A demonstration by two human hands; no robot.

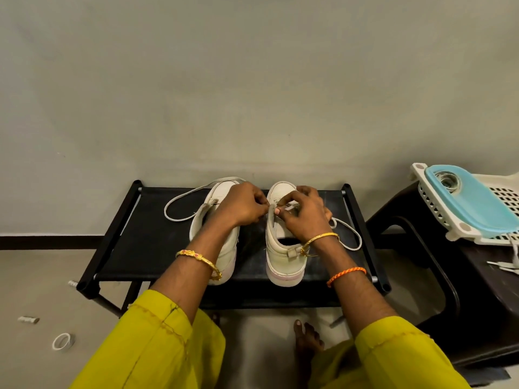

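Note:
Two white sneakers stand side by side on a low black rack (146,248), toes toward the wall. The left sneaker (224,248) has a loose white lace (179,203) trailing out to the left in a loop. Over the right sneaker (283,259) both hands meet at the eyelet area. My left hand (241,206) pinches something small at the shoe's inner edge, probably the lace end. My right hand (306,211) pinches the lace at the tongue. Another length of that shoe's lace (351,234) loops out to the right.
A dark plastic stool (438,276) stands at the right, carrying a white perforated basket (438,217) with a light blue lid (471,203). A tape roll (63,341) and a small cylinder (28,320) lie on the floor at the left. My bare foot (307,338) is below the rack.

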